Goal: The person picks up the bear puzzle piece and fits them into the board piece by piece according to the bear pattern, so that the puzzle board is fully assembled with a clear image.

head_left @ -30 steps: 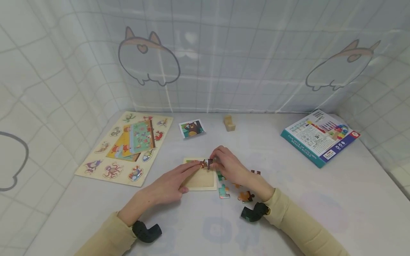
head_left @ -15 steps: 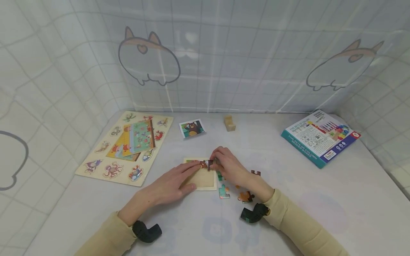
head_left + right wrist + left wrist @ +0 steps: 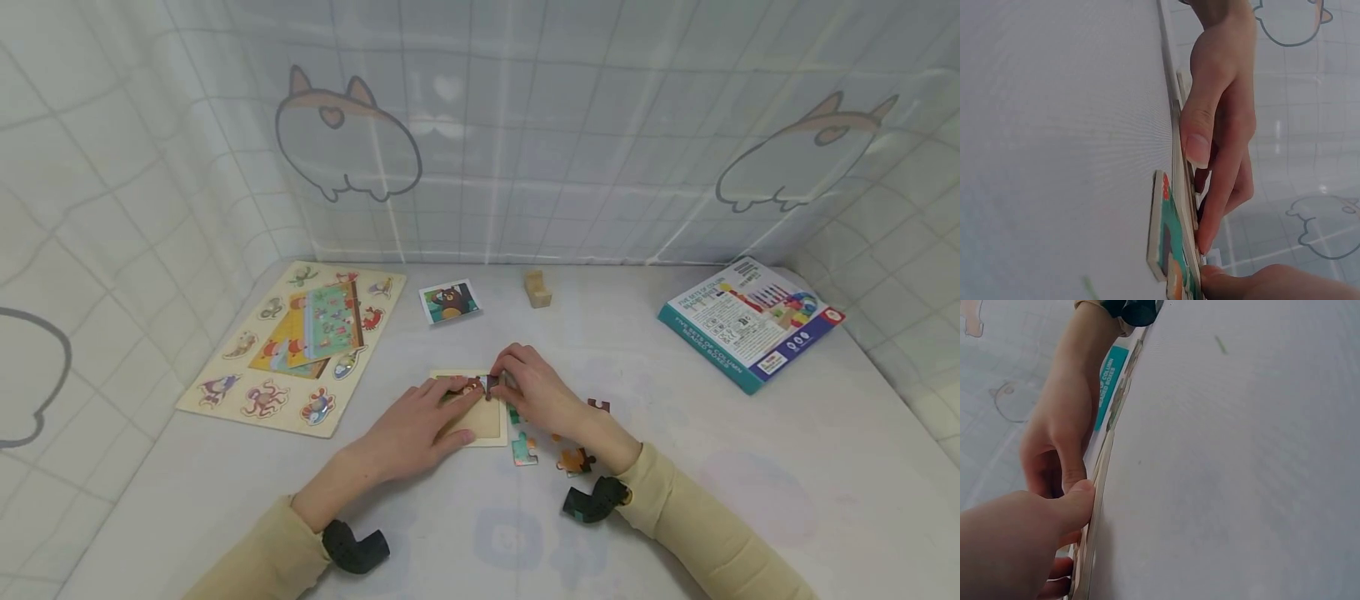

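Note:
A shallow wooden puzzle tray (image 3: 489, 423) lies before me, with picture pieces along its far edge. My left hand (image 3: 412, 427) reaches over the tray from the left. Its extended fingers press on a brown bear-face piece (image 3: 472, 387), and its thumb lies near the tray's front edge. At the far right corner, my right hand (image 3: 542, 393) pinches a dark jigsaw piece (image 3: 492, 386) between thumb and curled fingers; its fingertips are partly hidden. Loose jigsaw pieces, one teal (image 3: 523, 450) and one orange-brown (image 3: 576, 462), lie right of the tray, some partly under the right hand.
At the back stand a bear picture card (image 3: 450, 302) and a small wooden block (image 3: 537, 289). A wooden board with sea animals (image 3: 262, 400) lies left, bearing several colourful cards (image 3: 330, 321). A toy box (image 3: 750, 321) sits at the back right.
My left hand has shifted right, its fingers now further over the bear-face piece and its thumb further along the tray's front. The right hand has stayed nearly still at the corner.

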A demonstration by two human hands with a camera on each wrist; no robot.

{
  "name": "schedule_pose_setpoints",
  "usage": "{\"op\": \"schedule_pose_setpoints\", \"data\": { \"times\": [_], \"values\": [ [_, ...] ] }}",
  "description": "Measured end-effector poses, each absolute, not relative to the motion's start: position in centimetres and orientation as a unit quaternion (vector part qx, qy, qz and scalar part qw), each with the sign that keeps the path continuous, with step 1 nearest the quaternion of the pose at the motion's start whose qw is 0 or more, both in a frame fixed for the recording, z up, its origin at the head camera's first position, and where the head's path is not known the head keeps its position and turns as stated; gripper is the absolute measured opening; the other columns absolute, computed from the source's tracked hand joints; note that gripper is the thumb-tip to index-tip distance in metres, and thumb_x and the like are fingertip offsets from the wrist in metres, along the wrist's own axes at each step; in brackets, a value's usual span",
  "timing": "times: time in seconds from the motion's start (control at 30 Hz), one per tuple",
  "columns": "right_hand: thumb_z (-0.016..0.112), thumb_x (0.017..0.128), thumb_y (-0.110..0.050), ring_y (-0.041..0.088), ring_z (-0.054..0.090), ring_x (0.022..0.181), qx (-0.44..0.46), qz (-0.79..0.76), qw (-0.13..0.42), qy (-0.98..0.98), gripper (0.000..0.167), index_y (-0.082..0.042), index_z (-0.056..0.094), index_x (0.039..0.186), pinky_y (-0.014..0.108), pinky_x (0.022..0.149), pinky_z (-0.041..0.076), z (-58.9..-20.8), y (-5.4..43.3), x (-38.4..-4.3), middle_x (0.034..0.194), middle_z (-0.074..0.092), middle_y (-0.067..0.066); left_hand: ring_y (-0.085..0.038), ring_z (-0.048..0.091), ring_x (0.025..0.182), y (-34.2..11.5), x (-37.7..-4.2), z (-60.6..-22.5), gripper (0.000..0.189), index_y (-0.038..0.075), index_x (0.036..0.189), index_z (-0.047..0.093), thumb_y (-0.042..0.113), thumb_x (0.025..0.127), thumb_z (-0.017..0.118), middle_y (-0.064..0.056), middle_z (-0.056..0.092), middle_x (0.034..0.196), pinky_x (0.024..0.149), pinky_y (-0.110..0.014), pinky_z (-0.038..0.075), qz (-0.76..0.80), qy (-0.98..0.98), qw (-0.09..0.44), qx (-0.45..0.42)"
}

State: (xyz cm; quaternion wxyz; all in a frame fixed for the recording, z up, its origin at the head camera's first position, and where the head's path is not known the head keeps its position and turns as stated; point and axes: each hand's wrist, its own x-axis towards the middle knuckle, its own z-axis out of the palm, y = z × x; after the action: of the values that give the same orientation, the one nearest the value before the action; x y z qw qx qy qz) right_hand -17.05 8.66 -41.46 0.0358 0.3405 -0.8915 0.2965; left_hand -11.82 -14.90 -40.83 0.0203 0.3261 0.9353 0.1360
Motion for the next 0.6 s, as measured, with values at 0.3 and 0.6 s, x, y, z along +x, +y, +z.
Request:
{"op": "schedule_pose_setpoints", "data": {
  "times": [0.3, 0.6],
  "values": [
    [0.071, 0.094, -0.015, 0.02, 0.055, 0.103, 0.351, 0.299, 0.041, -0.887, 0.013, -0.005, 0.069, 0.102, 0.035, 0.09, 0.053, -41.62, 8.64, -17.26, 0.112, 0.061, 0.005, -0.024, 0.037, 0.145, -14.89, -12.27, -40.48, 0.063, 0.013, 0.153, 0.042, 0.046, 0.101, 0.055, -0.004, 0.039, 0.158, 0.116, -0.048, 0.038, 0.146, 0.924, 0.033, 0.353],
    [0.072, 0.094, -0.017, 0.02, 0.055, 0.105, 0.346, 0.289, 0.036, -0.892, 0.015, -0.005, 0.072, 0.102, 0.036, 0.093, 0.054, -41.52, 8.86, -17.34, 0.113, 0.061, 0.005, -0.023, 0.026, 0.152, -14.63, -12.16, -40.37, 0.065, 0.012, 0.156, 0.035, 0.045, 0.102, 0.052, -0.004, 0.032, 0.163, 0.122, -0.045, 0.029, 0.165, 0.921, 0.06, 0.348]
  ]
}}
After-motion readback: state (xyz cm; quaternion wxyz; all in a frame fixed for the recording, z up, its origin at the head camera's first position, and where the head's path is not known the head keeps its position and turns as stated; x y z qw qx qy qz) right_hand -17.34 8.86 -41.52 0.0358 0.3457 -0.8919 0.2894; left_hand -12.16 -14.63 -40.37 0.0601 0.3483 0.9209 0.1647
